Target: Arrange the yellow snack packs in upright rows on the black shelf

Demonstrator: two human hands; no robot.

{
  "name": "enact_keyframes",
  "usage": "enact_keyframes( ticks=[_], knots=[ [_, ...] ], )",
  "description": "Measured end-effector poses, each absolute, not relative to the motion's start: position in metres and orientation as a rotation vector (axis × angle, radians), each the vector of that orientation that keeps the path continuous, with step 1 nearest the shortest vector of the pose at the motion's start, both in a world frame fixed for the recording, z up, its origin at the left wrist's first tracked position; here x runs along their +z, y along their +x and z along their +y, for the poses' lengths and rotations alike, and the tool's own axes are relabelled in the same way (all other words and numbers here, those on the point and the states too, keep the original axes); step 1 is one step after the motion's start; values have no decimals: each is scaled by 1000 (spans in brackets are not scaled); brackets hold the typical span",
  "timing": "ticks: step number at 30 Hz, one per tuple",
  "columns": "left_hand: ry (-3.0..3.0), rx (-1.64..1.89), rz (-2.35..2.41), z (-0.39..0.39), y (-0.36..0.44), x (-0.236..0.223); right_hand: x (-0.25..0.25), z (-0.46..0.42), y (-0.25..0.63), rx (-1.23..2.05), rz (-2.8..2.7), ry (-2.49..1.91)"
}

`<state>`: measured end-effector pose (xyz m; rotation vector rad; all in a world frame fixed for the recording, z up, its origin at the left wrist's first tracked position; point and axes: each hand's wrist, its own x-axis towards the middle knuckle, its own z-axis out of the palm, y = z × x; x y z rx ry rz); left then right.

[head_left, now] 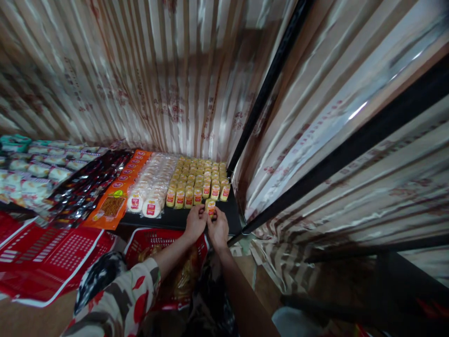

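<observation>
Both of my hands meet at the front edge of a dark shelf (175, 218). My left hand (195, 222) and my right hand (218, 228) pinch one small yellow snack packet (210, 206) with a red and white label, holding it upright. It stands just in front of several rows of the same yellow packets (198, 179) on the shelf. Round white packets (151, 185) lie in rows to the left of them.
Further left lie orange packets (117, 196), dark red packets (84, 187) and pale green and white packets (31, 168). A red basket (154, 238) with bagged goods sits below my arms. Red baskets (45, 252) stand at left. Striped curtains hang behind and at right, with black frame bars (270, 79).
</observation>
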<state>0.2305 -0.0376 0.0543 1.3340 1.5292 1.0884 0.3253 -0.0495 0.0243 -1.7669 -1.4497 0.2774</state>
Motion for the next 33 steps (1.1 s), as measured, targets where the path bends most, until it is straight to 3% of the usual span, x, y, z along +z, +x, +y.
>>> enact_keyframes(
  ticks=[10,25,33],
  knots=[
    [1447,1084,1454,-29,228,44,14,2,320,232,-1402,-1711],
    [1290,1150,1289,-18,223,21,7,11,314,153,-1355,-1735],
    [1297,1111,1341,-15,220,19,0,14,310,280,-1351,-1682]
  ],
)
